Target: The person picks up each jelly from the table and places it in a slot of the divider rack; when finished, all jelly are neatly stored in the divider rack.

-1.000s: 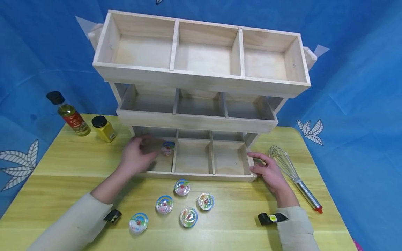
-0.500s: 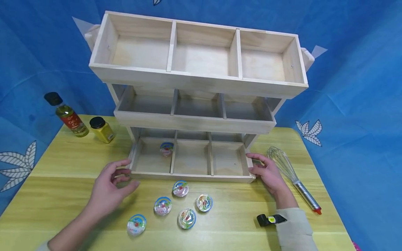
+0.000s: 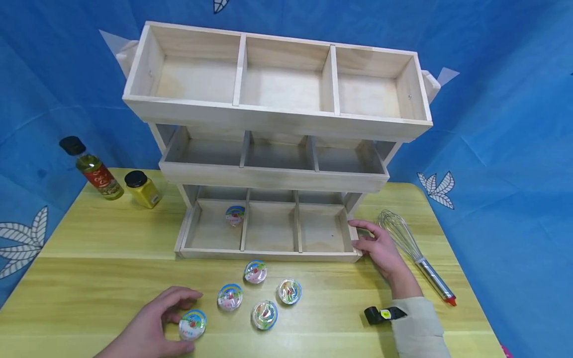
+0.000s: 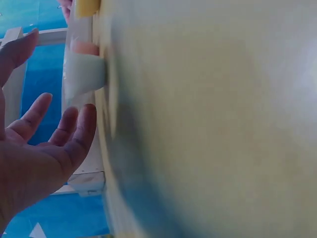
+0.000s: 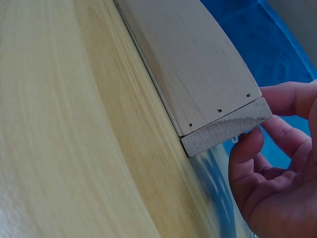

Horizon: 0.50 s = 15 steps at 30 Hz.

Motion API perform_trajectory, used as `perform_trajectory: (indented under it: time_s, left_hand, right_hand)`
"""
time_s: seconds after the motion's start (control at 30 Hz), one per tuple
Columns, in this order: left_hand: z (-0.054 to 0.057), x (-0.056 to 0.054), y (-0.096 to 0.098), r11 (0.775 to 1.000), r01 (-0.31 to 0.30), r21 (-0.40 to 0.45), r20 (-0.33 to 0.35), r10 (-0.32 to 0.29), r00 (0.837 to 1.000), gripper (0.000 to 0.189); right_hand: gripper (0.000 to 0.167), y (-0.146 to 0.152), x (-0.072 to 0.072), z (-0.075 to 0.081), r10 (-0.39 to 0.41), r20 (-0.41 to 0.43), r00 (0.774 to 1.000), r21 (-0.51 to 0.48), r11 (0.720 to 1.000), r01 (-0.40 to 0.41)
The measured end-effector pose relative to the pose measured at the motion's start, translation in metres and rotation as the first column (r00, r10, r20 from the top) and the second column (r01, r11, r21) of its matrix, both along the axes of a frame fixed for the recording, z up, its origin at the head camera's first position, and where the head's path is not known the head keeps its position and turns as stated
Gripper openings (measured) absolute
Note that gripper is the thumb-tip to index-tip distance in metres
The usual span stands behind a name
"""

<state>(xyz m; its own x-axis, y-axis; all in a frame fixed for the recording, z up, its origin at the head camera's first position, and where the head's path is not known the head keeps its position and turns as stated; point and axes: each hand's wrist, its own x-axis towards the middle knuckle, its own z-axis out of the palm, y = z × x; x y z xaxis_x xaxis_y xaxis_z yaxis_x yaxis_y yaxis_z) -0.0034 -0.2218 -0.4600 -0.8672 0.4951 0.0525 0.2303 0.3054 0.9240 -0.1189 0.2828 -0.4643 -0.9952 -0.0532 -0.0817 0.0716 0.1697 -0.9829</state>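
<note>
At lower left, the left hand [image 3: 151,323] curves loosely open round a cup [image 3: 192,324], ungripped. Lower right, the right hand [image 3: 381,251] pinches the rack [image 3: 273,176].

Place: a staged booth, I judge, though I cannot tell what building holds it. Blue cloth [image 3: 501,114] printed with leaves hangs left, right and far around my wood-grain table [image 3: 112,268]. Kitchen goods: whisk [image 3: 421,263] right, bottle [image 3: 96,171] and yellow jar [image 3: 145,192] far left. The tiered rack [image 3: 275,177], far centre, resembles a shop display.
</note>
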Motion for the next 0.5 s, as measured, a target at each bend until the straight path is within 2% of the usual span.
perform_trajectory:
  time_s: [0.07,0.1,0.2,0.43,0.5]
  left_hand:
    - [-0.0053,0.0013,-0.0015,0.999,0.034,0.023,0.005,-0.034,0.999,0.07]
    - [-0.007,0.0018,-0.0015,0.999,0.04,0.037,0.024,-0.041,0.999,0.069]
    - [-0.0111,0.0028,0.0,0.997,0.065,0.042,0.021,-0.066,0.998,0.067]
    - [-0.0119,0.0029,0.0055,0.998,0.049,-0.05,0.014,-0.049,0.999,0.064]
    - [-0.0123,0.0032,0.0071,0.996,0.042,-0.075,-0.029,-0.045,0.999,0.061]
  right_hand:
    - [0.05,-0.0001,0.0003,0.0005,-0.001,0.0,1.0,0.004,1.0,0.001]
    - [0.05,-0.0002,0.0004,0.0007,0.0,-0.001,1.0,0.006,1.0,0.0]
    - [0.05,-0.0008,0.0004,0.0012,0.003,0.005,1.0,0.003,1.0,-0.003]
    - [0.049,-0.0022,0.0005,0.0024,0.006,0.007,1.0,0.003,1.0,-0.006]
    - [0.049,-0.002,0.0008,0.0025,0.001,0.005,1.0,0.006,1.0,-0.001]
